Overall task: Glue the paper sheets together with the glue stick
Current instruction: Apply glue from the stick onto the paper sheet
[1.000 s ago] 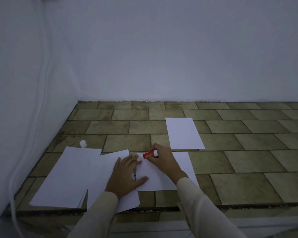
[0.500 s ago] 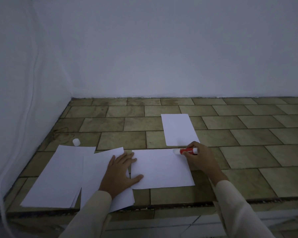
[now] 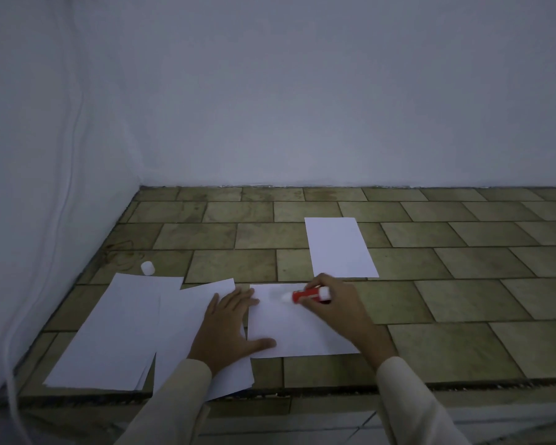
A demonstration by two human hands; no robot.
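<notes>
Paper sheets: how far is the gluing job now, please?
Done: the cap is off, lying beside the stack. In hand: the right hand holds the glue stick on the sheet, near its far edge, while the left hand presses it flat. Left: no sheet is laid on it yet; the far sheet lies apart.

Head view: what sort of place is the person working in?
Probably a corner of a bare indoor room, on a tiled ledge or floor. The brownish tiled surface meets plain white walls at a corner, and a white cable runs down the left wall.
</notes>
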